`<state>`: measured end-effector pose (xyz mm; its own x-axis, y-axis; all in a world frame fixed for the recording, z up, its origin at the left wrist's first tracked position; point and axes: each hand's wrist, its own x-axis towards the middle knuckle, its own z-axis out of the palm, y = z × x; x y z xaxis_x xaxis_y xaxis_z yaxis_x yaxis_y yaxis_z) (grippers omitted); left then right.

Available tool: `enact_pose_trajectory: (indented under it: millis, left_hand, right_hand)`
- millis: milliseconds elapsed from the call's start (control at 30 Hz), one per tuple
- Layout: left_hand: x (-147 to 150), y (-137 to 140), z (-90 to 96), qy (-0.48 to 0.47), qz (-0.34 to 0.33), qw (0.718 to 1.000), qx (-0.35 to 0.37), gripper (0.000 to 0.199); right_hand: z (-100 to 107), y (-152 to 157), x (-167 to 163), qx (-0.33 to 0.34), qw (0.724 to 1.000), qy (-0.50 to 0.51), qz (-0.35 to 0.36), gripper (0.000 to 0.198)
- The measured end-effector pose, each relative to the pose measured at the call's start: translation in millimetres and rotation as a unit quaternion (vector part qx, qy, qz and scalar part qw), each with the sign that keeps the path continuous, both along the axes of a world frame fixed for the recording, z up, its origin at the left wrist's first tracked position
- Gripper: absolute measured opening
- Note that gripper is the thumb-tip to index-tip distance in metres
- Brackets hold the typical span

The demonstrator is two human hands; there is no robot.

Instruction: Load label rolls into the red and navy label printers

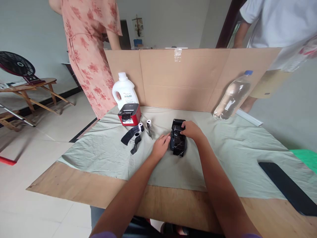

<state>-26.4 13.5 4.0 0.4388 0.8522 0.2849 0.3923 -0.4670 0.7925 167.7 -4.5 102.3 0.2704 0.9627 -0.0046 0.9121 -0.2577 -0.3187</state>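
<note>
A small black portable printer [171, 144] lies on the cloth with its lid [178, 122] raised at the far end. A glossy black paper strip [178, 142] runs over its top toward me. My left hand [160, 147] is closed at the printer's left edge, thumb and fingers close together against it. At the upper right, my right hand [192, 130] has its thumb and bent forefinger closed on the strip near the lid; the exact contact is partly hidden. Left of the printer lie several small paper rolls, including a white one [149, 123] and a black-tailed one [131, 134].
A red-and-black printer [133, 117] stands before a white jug [126, 91]. Cardboard [178, 79] walls the back. A clear bottle [232, 96] leans at the right; a dark phone [287, 185] lies front right. Two people [90, 56] [277, 26] stand behind the cardboard.
</note>
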Motion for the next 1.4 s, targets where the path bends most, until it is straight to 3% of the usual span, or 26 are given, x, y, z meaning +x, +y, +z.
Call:
enact_pose_trajectory:
  millis: [100,200,300,367,500,600,667,733,800,967,1133,1233,1400]
  left_hand:
    - [-5,4,5.1,-0.092,0.033,0.995,0.023,0.045]
    - [-16,6,23.7,-0.136,0.038,0.983,0.118,0.046]
    - [-29,-1,50.6,-0.066,0.025,0.966,0.25,0.042]
    - [-37,-14,66.5,0.009,0.053,0.951,0.304,0.038]
    - [-57,-52,80.8,0.108,0.148,0.934,0.307,0.033]
    - [-87,-68,76.9,0.118,0.197,0.934,0.273,0.03]
    - [-116,-62,70.0,0.088,0.246,0.941,0.215,0.029]
    - [-151,-43,61.6,0.034,0.312,0.941,0.127,0.032]
    - [-186,-15,53.1,-0.014,0.378,0.923,0.077,0.035]
    - [-244,47,36.5,0.015,0.453,0.888,0.084,0.035]
    - [-242,73,21.9,0.006,0.417,0.908,0.036,0.036]
    - [-229,77,11.1,-0.004,0.397,0.918,0.011,0.048]
    - [-218,78,-4.2,0.08,0.388,0.918,-0.003,0.058]
  right_hand:
    - [12,-5,0,0.05,0.995,0.073,0.049,0.024]
    - [25,-13,-12,0.069,0.978,0.164,0.111,0.019]
    - [39,-23,-31,0.07,0.952,0.243,0.175,0.016]
    - [47,-30,-44,0.07,0.934,0.278,0.214,0.016]
    - [55,-42,-68,0.032,0.908,0.311,0.279,0.023]
    - [60,-48,-79,0.026,0.897,0.335,0.288,0.038]
    - [63,-50,-81,0.046,0.897,0.347,0.271,0.044]
    - [66,-51,-77,0.073,0.903,0.349,0.24,0.044]
    - [69,-51,-71,0.094,0.906,0.357,0.207,0.041]
    - [70,-50,-55,0.115,0.91,0.366,0.157,0.038]
    - [67,-47,-50,0.108,0.922,0.347,0.129,0.039]
    - [65,-46,-50,0.103,0.927,0.338,0.126,0.04]
    - [62,-43,-47,0.091,0.93,0.334,0.125,0.04]
